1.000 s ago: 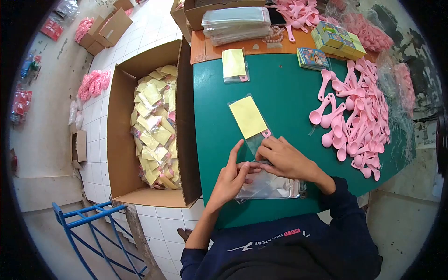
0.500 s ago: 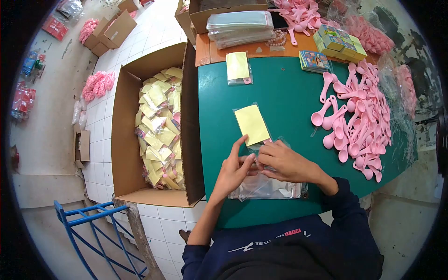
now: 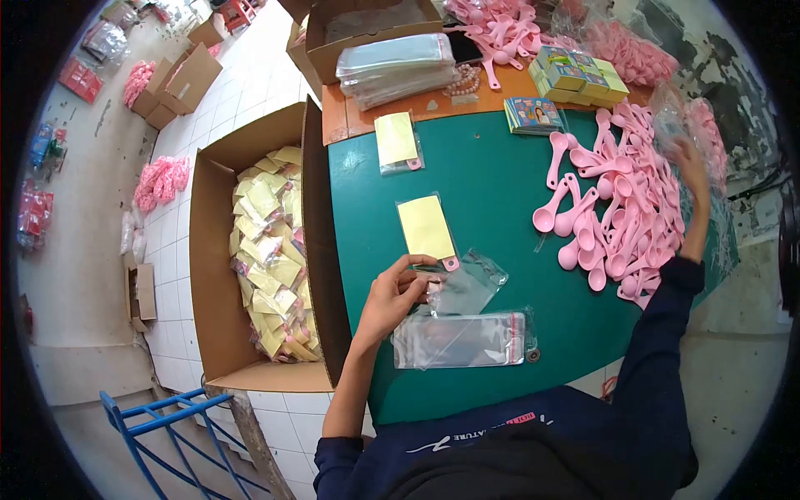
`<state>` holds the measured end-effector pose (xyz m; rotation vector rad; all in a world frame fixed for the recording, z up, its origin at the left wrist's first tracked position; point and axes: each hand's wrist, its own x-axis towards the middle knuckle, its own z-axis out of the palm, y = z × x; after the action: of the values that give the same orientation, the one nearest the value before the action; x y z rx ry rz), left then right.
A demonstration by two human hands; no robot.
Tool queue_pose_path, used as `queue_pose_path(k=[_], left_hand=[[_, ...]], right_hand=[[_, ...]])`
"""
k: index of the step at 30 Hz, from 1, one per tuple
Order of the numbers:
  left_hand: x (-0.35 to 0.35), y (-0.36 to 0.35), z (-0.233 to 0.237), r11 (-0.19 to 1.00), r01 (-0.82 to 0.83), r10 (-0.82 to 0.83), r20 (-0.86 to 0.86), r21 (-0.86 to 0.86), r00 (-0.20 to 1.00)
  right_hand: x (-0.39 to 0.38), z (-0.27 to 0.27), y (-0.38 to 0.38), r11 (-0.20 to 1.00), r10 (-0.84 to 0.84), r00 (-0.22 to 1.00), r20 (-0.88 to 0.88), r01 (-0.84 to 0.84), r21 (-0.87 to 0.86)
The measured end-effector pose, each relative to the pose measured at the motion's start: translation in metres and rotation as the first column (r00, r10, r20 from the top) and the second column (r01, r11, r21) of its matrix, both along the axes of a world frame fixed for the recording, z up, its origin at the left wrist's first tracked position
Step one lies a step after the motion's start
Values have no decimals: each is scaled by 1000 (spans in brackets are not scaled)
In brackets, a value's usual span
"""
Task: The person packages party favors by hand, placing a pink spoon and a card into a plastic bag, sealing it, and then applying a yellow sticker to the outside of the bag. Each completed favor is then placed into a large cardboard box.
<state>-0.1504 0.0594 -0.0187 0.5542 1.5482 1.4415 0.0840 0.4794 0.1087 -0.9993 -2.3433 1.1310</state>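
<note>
The left hand (image 3: 395,293) pinches a clear, wrinkled bag (image 3: 468,288).

Green tabletop (image 3: 487,179) at centre; orange-brown wooden surface (image 3: 334,123) along its far edge at 12 o'clock. White tiled floor (image 3: 250,71) runs from 11 round to 7, thin grey joints. Pale wall (image 3: 96,167) at 9 to 10, scuffed and marked. Mottled wall (image 3: 704,42) at 2, grey, dark patches. Blue metal frame (image 3: 179,415) at 8, beside a rough, worn ledge (image 3: 247,429) at 7. Red stool-like piece (image 3: 237,14) far off, 11. Light bright; floor palest at 11.
</note>
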Motion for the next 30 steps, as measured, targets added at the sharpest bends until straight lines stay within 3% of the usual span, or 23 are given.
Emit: queue_pose_path(k=[1, 2, 4, 6, 8, 10, 12, 15, 17, 19, 22, 26, 30], left_hand=[[2, -2, 0, 1000, -22, 22, 52, 7, 998], [5, -5, 1, 999, -45, 43, 103, 16, 994], [8, -3, 2, 996, -86, 78, 169, 39, 983], [9, -1, 6, 994, -100, 88, 192, 51, 977], [10, 1, 6, 991, -115, 96, 224, 73, 970], [11, 2, 14, 989, -130, 105, 265, 78, 958], [10, -2, 16, 982, -121, 75, 292, 144, 954], [5, -9, 20, 975, -77, 23, 253, 207, 967], [9, -7, 19, 989, -83, 90, -49, 125, 995], [19, 0, 25, 990, -121, 137, -368, 66, 920], [16, 4, 16, 997, -57, 24, -513, -48, 858], [20, 8, 10, 988, -154, 127, -445, -23, 887], [21, 11, 14, 978, -207, 166, -479, -33, 862]], right_hand=[[1, -17, 29, 900, -165, 958, 233, 50, 433], [-4, -30, 33, 801, -221, 938, 267, 19, 598], [-34, -35, -11, 757, -29, 992, 119, -56, 651], [-72, -42, -87, 800, 315, 949, -6, -263, 539], [-98, -58, -163, 708, 622, 783, -10, -556, 436], [-111, -75, -220, 619, 724, 687, 60, -687, 381], [-126, -101, -235, 699, 665, 745, -57, -594, 398], [-132, -102, -229, 682, 711, 694, -110, -644, 347], [-130, -108, -227, 720, 694, 684, -226, -657, 223], [-129, -107, -226, 756, 652, 719, -241, -642, 128], [-123, -105, -220, 773, 604, 760, -238, -632, -56], [-119, -117, -218, 688, 419, 834, -360, -550, -474], [-125, -121, -220, 586, 310, 868, -389, -496, -640]])
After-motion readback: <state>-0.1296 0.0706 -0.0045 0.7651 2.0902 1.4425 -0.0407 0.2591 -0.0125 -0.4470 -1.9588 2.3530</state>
